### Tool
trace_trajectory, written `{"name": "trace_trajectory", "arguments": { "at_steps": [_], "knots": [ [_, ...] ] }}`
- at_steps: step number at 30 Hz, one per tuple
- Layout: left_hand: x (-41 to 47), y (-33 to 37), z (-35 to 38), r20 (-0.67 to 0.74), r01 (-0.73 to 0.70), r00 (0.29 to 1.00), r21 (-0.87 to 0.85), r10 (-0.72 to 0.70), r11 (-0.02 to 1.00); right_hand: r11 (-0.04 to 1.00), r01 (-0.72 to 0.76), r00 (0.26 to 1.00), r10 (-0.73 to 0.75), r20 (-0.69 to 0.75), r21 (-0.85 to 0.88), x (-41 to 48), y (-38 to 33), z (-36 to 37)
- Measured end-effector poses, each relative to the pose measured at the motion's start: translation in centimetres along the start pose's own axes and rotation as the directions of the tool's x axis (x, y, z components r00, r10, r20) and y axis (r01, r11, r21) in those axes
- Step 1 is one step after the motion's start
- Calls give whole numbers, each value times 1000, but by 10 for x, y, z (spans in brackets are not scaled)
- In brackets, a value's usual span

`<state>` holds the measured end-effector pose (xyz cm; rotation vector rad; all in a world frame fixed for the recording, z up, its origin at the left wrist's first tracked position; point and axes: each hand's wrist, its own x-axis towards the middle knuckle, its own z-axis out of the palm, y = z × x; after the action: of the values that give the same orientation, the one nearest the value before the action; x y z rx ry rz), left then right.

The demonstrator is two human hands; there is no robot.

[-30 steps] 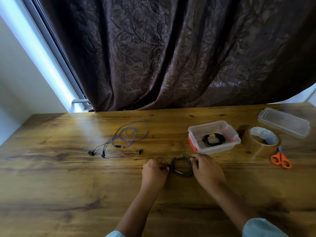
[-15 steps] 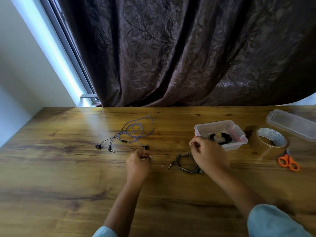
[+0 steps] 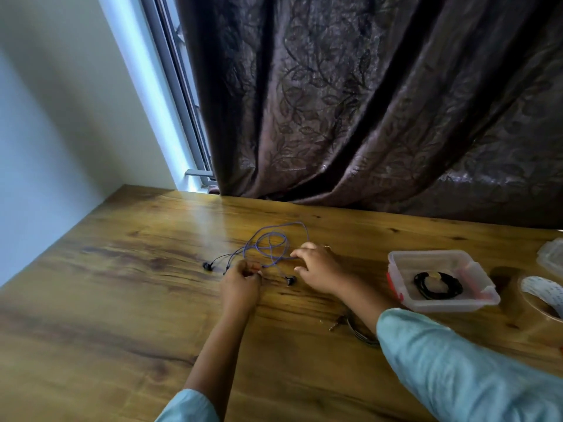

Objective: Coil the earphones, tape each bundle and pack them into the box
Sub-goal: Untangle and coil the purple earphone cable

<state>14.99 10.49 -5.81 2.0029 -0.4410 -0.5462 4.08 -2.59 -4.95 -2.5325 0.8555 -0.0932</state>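
On the table, two hands, three earphones, one box

I count three earphone sets: one purple set, one black coil, one dark coil. One plastic box. One tape roll.

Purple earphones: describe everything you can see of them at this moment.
The purple earphones lie uncoiled on the wooden table: a thin purple cable in loose overlapping loops, with darker leads ending in two black earbuds. The left hand pinches the cable at the loops' near side; the right hand rests its fingertips at their right edge.
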Motion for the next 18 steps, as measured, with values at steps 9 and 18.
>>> {"name": "trace_trajectory", "arguments": {
  "at_steps": [9,18],
  "knots": [
    [8,-17,10,71,-108,993,159,98,981,995,29,998,-34,-55,-97,9,-15,50],
    [10,-5,12,160,-192,977,360,142,913,968,215,953,-237,187,131,-33,-24,33]
  ]
}}
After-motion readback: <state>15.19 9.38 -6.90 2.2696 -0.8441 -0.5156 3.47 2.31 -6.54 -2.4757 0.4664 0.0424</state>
